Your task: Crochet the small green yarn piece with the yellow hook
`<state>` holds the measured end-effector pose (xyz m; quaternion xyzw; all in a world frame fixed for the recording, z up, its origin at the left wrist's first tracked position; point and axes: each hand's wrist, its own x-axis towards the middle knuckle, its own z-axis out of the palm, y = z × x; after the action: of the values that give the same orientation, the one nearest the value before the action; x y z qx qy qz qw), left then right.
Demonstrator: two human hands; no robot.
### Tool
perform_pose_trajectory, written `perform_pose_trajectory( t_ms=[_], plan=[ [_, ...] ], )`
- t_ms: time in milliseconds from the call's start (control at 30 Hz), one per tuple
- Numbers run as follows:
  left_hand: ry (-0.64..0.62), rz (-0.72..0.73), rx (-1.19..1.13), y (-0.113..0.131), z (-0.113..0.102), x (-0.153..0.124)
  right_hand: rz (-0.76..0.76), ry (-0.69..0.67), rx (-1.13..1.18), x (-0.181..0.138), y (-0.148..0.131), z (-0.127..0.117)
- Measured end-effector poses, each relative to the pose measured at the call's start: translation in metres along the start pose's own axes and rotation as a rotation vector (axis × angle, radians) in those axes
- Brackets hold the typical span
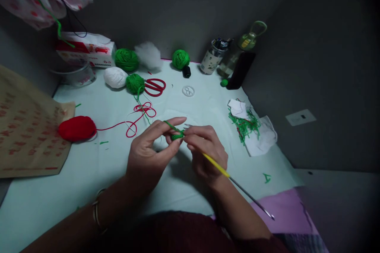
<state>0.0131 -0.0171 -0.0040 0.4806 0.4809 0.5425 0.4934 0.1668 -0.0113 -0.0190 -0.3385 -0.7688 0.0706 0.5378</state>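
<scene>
Between the thumb and fingers of my left hand (pixel 150 152) is a small green crochet piece (pixel 177 136). A green yarn strand (pixel 170 125) runs over the raised left index finger. My right hand (pixel 208 150) grips a crochet hook (pixel 216 165) with a yellow handle; its free metal end points down and right past my wrist. The hook's working tip meets the green piece, but the fingers hide it. Left of my hands, loose red yarn (pixel 144 109) lies tangled with green and white strands, leading to a red yarn ball (pixel 77 128).
Behind are red-handled scissors (pixel 155 87), green yarn balls (pixel 180 59), white yarn (pixel 115 77), stuffing (pixel 148 56), a tissue box (pixel 86 50) and a small round dish (pixel 188 91). A pen jar (pixel 211 59), bottle (pixel 234 59) and phone (pixel 242 72) stand back right. Yarn scraps (pixel 246 124) lie right; a paper bag (pixel 32 126) stands left.
</scene>
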Motion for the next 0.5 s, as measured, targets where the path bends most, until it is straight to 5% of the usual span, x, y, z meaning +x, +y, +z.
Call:
perform_pose_trajectory(
  t_ms=[233,367,500],
  plan=[
    [-0.165,-0.414,-0.525,0.003,-0.002,0.008,-0.02,0.059,-0.12,-0.005,0.002,0.002],
    [-0.217,-0.533,-0.686,0.002,-0.004,0.012,-0.087,-0.002,-0.184,-0.008,0.004,0.0],
    [-0.25,-0.545,-0.668,0.001,-0.006,0.012,0.016,0.018,0.014,-0.002,0.005,-0.002]
  ],
)
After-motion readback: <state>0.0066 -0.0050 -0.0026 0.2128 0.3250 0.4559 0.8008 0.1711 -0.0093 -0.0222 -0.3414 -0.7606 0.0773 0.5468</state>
